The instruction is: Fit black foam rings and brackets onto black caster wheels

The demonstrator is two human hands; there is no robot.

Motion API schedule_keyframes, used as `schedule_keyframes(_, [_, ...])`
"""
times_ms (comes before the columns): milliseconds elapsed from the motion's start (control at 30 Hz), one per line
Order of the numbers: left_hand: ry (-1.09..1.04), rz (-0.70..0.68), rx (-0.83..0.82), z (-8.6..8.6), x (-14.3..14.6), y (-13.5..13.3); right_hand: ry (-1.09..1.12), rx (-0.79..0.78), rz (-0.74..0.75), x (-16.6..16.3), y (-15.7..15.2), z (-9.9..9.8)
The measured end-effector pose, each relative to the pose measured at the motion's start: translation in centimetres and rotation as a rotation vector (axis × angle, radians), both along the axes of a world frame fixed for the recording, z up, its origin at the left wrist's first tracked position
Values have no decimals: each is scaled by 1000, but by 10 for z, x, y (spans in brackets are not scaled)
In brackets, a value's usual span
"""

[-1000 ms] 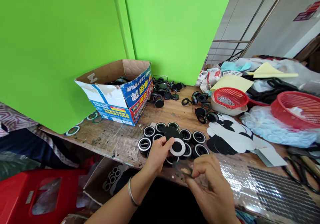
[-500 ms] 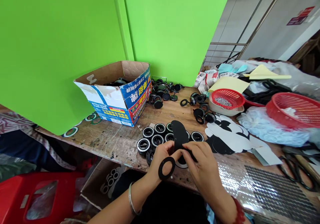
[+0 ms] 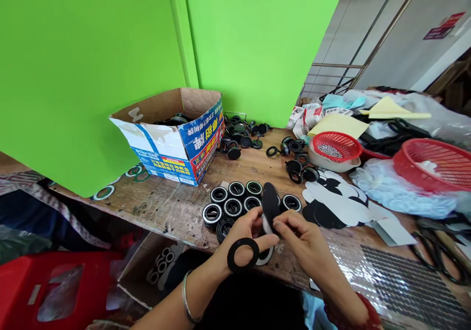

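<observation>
My left hand (image 3: pixel 241 237) is closed on a strip of black-and-white backing sheet (image 3: pixel 270 207), and a flat black ring (image 3: pixel 243 254) hangs by its fingers. My right hand (image 3: pixel 307 237) pinches the same sheet from the right, its fingers closed on the edge. Both hands hover at the near edge of the wooden bench (image 3: pixel 172 207). Just beyond them lies a cluster of several round black parts with silver rims (image 3: pixel 235 202).
An open cardboard box (image 3: pixel 176 139) stands at the back left. Loose black parts (image 3: pixel 243 134) lie behind it. White and black sheets (image 3: pixel 338 202) lie to the right, with two red baskets (image 3: pixel 338 146) (image 3: pixel 434 161), scissors (image 3: pixel 439 241) and a red stool (image 3: pixel 55 291).
The right hand came up from below the bench edge to the sheet. A black ring came off the sheet and now hangs at the left fingers. The sheet tilted more upright.
</observation>
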State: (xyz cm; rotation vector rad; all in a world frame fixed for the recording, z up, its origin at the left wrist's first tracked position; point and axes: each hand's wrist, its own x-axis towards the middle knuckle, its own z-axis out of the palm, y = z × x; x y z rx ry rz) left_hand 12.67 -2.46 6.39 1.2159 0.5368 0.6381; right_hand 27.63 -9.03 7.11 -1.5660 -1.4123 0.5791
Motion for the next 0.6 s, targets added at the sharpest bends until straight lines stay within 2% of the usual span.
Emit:
schedule_keyframes(100, [-25, -89, -1, 5, 1, -1, 4, -34, 67, 4, -2, 2])
schedule_keyframes(167, [-13, -76, 8, 4, 1, 0, 19, -77, 114, 12, -5, 5])
schedule_keyframes(233, [18, -29, 19, 0, 1, 2, 15, -41, 48, 19, -8, 12])
schedule_keyframes(367, [147, 60, 134, -7, 3, 6, -168, 300, -251, 12, -13, 24])
schedule_keyframes(467, [217, 85, 233, -8, 4, 2, -316, 497, -209, -8, -12, 28])
schedule_keyframes(600, [280, 71, 337, -6, 6, -7, -368, 603, -177, -22, -6, 29])
